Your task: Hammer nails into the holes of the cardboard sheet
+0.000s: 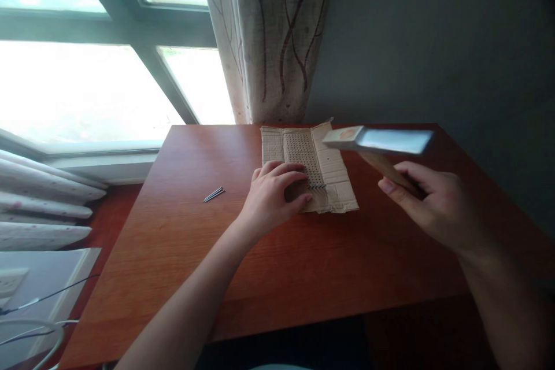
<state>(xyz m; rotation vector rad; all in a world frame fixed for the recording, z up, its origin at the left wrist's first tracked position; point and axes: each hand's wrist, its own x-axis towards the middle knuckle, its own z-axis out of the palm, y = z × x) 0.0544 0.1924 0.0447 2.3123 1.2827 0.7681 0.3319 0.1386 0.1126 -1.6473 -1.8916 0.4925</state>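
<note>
Step in hand, as judged: hammering at the hole-dotted panel (303, 147), which lies on flattened cardboard (340, 185) at the far side of the table (303, 283). Right hand (427, 193) clenched around the handle of a raised hammer (377, 140). Left hand (273, 188) curved over the panel's near left part — gripping or only resting, cannot tell. A blow would call for aim at the small nail row (317, 187); left fingers sit close, a hazard. Loose nails (214, 194) lie left, well apart; curtain (277, 34) behind.
</note>
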